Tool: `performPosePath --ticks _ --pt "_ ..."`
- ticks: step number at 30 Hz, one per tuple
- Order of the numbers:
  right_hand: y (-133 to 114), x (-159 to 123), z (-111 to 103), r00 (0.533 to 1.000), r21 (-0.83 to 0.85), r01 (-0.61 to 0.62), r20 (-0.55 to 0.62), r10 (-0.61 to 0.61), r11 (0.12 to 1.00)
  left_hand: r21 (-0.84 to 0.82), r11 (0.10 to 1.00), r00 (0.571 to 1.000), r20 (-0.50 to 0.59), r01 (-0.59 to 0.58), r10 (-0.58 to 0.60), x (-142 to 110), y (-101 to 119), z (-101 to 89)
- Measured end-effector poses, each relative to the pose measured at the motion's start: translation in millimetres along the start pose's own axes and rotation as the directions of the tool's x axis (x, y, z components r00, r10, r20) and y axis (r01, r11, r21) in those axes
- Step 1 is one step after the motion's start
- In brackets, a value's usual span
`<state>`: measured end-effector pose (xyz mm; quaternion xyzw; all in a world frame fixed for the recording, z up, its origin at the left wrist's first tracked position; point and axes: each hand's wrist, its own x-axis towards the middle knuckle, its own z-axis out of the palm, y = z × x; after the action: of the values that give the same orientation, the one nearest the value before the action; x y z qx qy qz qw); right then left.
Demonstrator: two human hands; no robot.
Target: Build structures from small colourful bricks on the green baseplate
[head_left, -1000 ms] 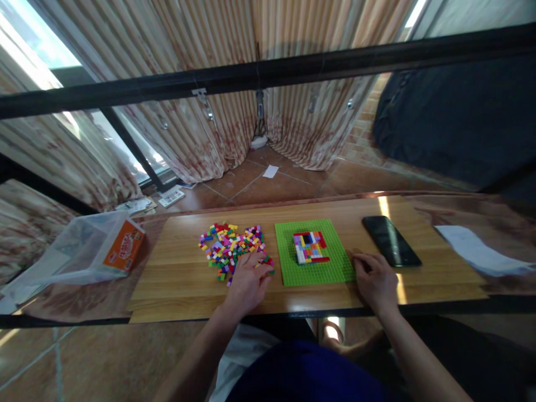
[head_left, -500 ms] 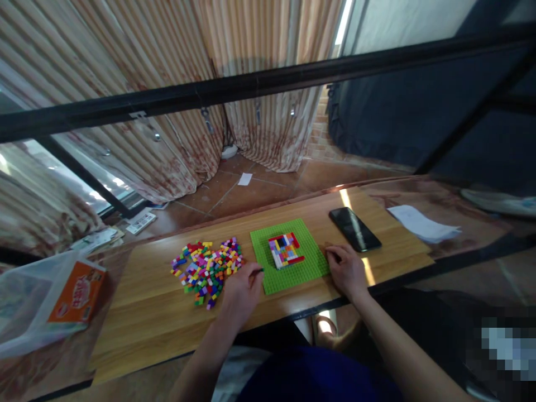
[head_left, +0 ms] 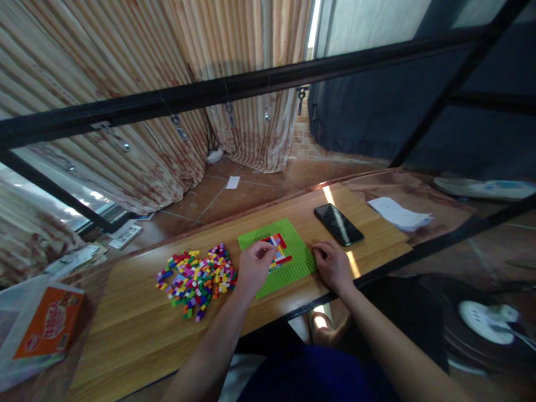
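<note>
My left hand (head_left: 256, 266) is over the left part of a low block of coloured toy bricks (head_left: 283, 259) and hides some of it. Its thumb and fingers are pinched at the block; the small brick between them is hidden now. The block has red bricks along its edges and stands on a green studded baseplate (head_left: 299, 268). At the plate's right edge my right hand (head_left: 333, 267) rests on the table with its fingers curled together. Whether it holds anything is hidden. Left of the plate lies a loose pile of small coloured bricks (head_left: 195, 282).
A black phone (head_left: 338, 224) lies on the wooden table (head_left: 125, 312) beyond my right hand. White paper (head_left: 400, 214) is at the far right. A clear plastic bin (head_left: 20, 312) with an orange label stands at the left. A black rail (head_left: 201, 96) crosses beyond the table.
My left hand has moved from beside the baseplate, with a small dark brick at its fingertips, onto the brick block. My right hand stays by the plate's edge. The view has shifted.
</note>
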<state>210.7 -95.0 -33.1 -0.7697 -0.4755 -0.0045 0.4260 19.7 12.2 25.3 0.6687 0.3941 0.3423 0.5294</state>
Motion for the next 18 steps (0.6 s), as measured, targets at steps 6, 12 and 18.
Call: performPosePath --ticks 6,12,18 --pt "-2.1 0.3 -1.2 1.0 0.013 -0.014 0.008 0.013 1.0 0.263 0.946 0.978 -0.024 -0.191 0.205 13.3 1.9 13.3" --pt "-4.3 0.6 -2.5 1.0 0.029 -0.023 0.012 0.023 0.999 0.413 0.885 0.958 -0.088 -0.216 0.274 16.5 3.1 26.5" --pt "-2.6 0.7 -1.8 0.999 0.028 -0.037 0.017 0.037 0.999 0.464 0.852 0.943 -0.093 -0.242 0.318 14.3 -3.8 28.9"
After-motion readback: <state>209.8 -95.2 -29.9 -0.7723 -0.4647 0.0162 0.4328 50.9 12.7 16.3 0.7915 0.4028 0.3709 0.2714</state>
